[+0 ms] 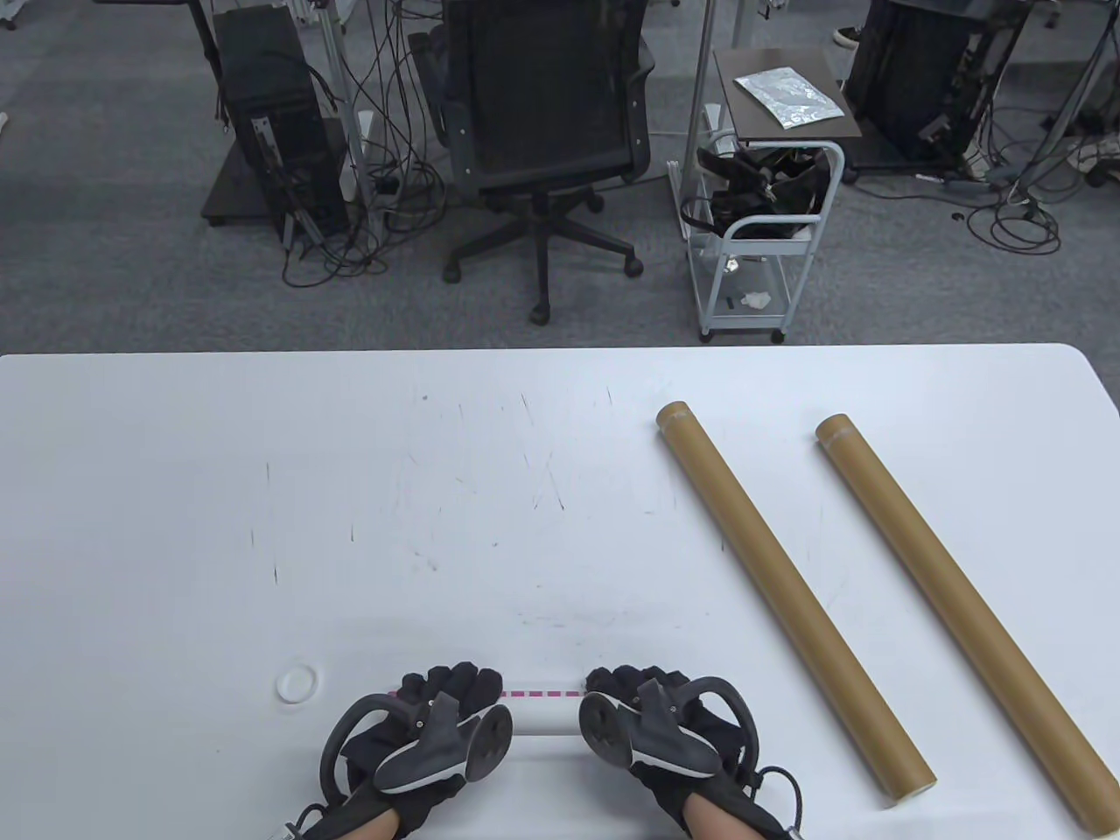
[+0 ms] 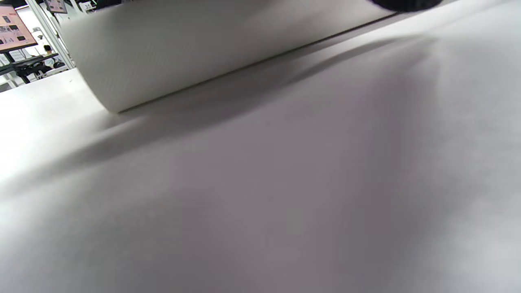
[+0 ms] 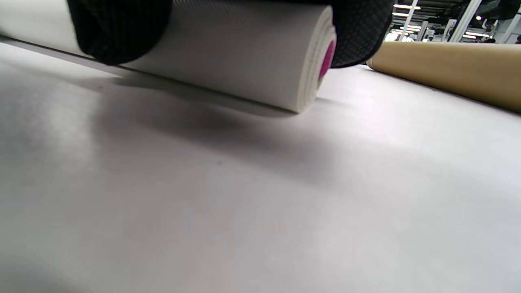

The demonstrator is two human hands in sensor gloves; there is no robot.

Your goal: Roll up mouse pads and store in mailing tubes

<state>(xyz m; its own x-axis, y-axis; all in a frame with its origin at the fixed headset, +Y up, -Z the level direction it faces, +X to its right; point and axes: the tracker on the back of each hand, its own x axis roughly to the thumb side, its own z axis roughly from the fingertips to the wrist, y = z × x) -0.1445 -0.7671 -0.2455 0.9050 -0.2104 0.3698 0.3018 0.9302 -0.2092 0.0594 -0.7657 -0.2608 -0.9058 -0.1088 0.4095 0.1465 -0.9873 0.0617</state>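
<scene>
A white rolled mouse pad (image 1: 542, 719) with a magenta edge lies at the near edge of the table (image 1: 262, 490), gripped at both ends: the left hand (image 1: 429, 726) is curled over its left end and the right hand (image 1: 656, 722) over its right end, where gloved fingers (image 3: 118, 28) are wrapped around the roll. To the right, two brown mailing tubes (image 1: 787, 595) are laid diagonally side by side, apart from the roll. A small white cap (image 1: 296, 683) is seen left of the left hand.
</scene>
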